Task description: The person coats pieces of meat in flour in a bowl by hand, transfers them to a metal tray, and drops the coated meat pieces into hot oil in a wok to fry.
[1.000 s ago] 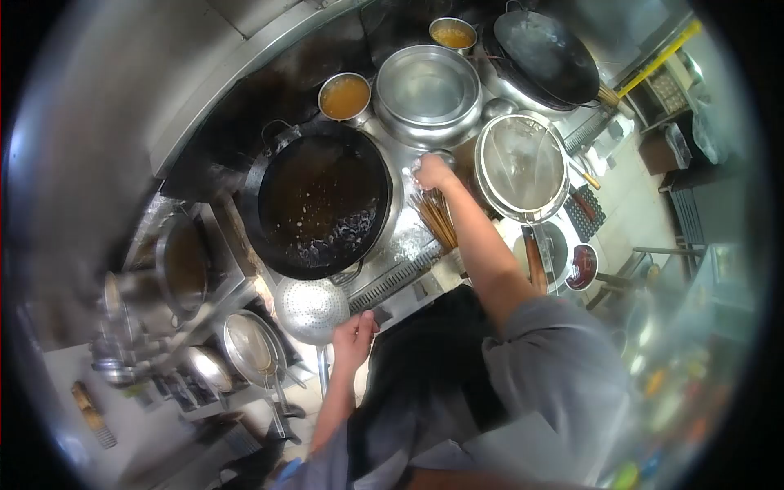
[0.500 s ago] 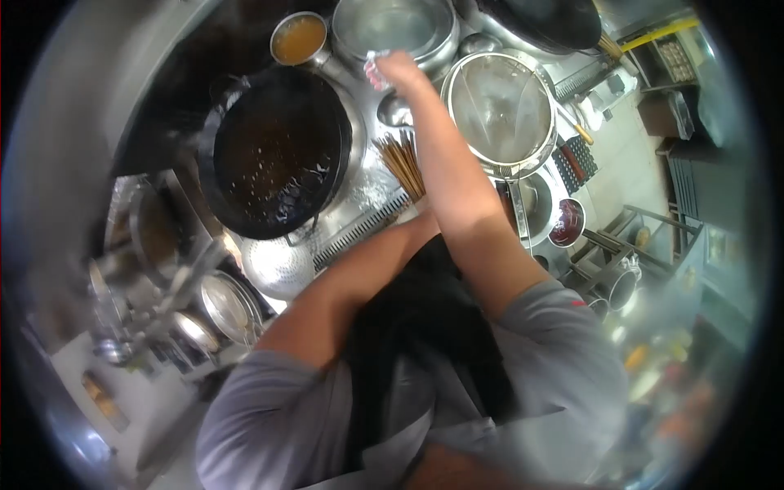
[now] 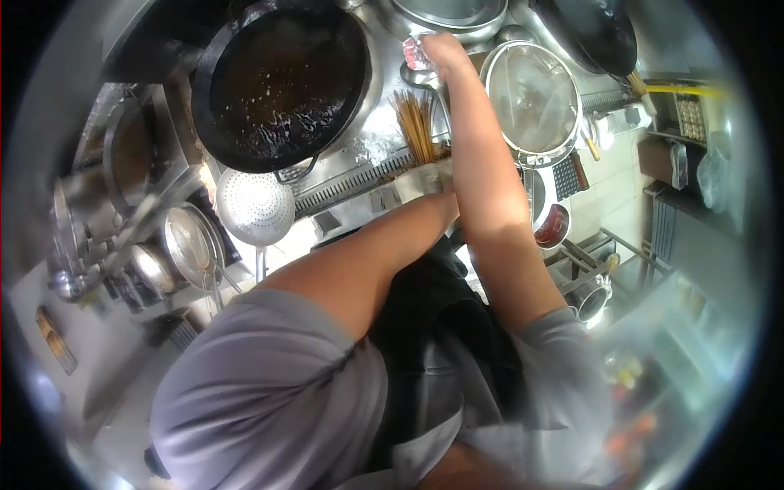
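My right hand (image 3: 447, 54) is closed around a crumpled white and red cloth (image 3: 415, 54), stretched out over the steel stovetop. Just below the cloth lies a ladle (image 3: 421, 78), its handle running down beside my forearm. A bamboo wok brush (image 3: 415, 126) stands to the left of that forearm. My left arm crosses in front of my body, and its hand is hidden behind my right forearm. The large black wok (image 3: 282, 90) to the left holds dark liquid with foamy flecks.
A perforated skimmer (image 3: 255, 206) lies below the wok. Right of my forearm, a round mesh strainer (image 3: 535, 98) rests over a pot. A steel basin (image 3: 457, 12) and another black wok (image 3: 592, 37) stand at the back. A bowl of dark red sauce (image 3: 554, 226) sits at the right.
The whole view has shifted, so the wok sits higher in it. My right hand, still gripping the cloth, has come closer to the ladle and away from the basin's rim.
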`<action>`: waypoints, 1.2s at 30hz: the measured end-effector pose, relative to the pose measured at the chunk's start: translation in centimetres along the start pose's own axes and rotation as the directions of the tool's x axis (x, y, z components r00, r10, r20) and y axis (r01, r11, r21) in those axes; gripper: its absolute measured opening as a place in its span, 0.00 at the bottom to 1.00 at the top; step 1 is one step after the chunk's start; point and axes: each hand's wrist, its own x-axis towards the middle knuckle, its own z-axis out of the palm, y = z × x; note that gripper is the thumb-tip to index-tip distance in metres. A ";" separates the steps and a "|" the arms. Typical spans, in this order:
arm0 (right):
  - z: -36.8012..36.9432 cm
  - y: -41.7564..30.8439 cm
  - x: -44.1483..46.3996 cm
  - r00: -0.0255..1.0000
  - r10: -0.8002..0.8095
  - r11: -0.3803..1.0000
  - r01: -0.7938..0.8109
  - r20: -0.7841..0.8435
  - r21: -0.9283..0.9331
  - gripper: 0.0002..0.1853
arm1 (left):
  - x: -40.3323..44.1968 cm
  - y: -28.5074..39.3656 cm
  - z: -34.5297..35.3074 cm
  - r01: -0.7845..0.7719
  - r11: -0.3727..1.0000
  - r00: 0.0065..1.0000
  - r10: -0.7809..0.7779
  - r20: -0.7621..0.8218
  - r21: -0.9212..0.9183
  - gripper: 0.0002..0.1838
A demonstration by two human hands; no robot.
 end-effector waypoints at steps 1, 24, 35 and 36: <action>0.2 0.2 -0.2 1.000 0.005 1.000 -0.005 0.000 -0.010 0.12 | -0.2 0.1 0.1 0.003 1.000 1.000 -0.003 -0.009 -0.014 0.25; -2.6 2.2 -7.9 0.965 -0.185 0.971 0.209 -0.187 0.117 0.11 | -16.1 7.3 -16.9 0.217 0.896 0.882 -0.351 -0.315 -0.388 0.12; -1.2 8.7 -10.7 0.966 -0.031 0.976 0.084 -0.256 0.199 0.12 | -17.7 14.4 -18.0 0.241 0.854 0.792 0.101 -0.602 0.461 0.16; -1.2 9.3 -10.2 0.979 -0.004 0.970 0.054 -0.204 0.238 0.12 | -16.1 14.7 -18.5 0.217 0.839 0.792 0.148 -0.593 0.499 0.16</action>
